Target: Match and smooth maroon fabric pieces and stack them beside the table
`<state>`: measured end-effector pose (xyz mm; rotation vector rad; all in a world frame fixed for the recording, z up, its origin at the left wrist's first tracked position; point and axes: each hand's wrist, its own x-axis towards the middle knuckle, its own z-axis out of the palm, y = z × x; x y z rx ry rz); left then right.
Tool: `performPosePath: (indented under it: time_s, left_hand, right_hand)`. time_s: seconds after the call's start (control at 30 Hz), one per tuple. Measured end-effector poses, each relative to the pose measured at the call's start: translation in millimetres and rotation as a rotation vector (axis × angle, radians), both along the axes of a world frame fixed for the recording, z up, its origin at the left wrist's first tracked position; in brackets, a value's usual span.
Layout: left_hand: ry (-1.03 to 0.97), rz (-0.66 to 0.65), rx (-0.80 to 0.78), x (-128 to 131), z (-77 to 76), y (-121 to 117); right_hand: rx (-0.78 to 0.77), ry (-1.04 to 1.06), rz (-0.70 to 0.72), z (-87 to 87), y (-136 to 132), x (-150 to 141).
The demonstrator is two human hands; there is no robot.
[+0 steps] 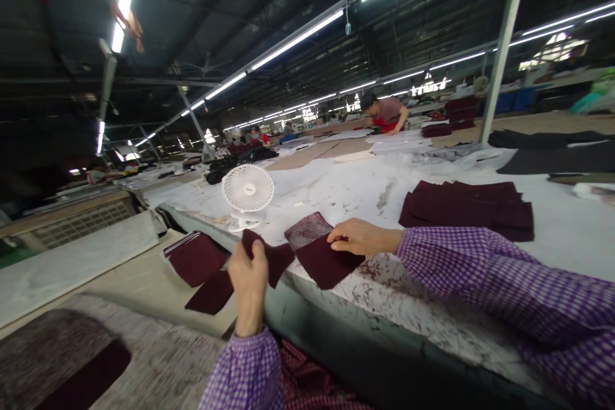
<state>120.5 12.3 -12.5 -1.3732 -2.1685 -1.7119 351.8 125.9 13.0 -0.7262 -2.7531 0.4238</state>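
Now the left hand (pixel 250 272) pinches a dark red cloth piece (pixel 279 261) near the white counter (pixel 331 182). Beside it, the right hand (pixel 359 237) touches another dark red piece (pixel 327 264) on the counter's near edge; I can't tell if its fingers pinch it. Farther left stands a white fan (pixel 248 188). A cloth pile (pixel 466 205) lies to the right.

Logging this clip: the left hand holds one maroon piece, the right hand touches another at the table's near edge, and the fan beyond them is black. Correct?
Not quite: the fan is white, as the head view shows. The left hand does hold one maroon piece, and the right hand touches another maroon piece at the table's near edge.
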Motion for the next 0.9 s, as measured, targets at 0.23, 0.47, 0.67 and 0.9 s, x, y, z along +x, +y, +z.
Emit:
performPosePath:
  time_s: [0.23, 0.47, 0.67, 0.9]
  left_hand:
    - [0.6, -0.322, -0.063, 106, -15.1, -4]
    - [0.322, -0.391, 0.06, 86, 11.3, -15]
    - [0.132, -0.314, -0.095, 51, 36.5, 4]
    - [0.176, -0.624, -0.428, 68, 19.6, 48]
  right_hand:
    - [-0.848, 0.12, -0.14, 16.5, -16, 3]
    - [-0.538, 0.292, -0.023, 21.5, -9, 19]
    - [-0.818, 0.243, 0.122, 27.1, -17, 17]
    - [-0.684, 0.25, 0.165, -1.3, -8, -1]
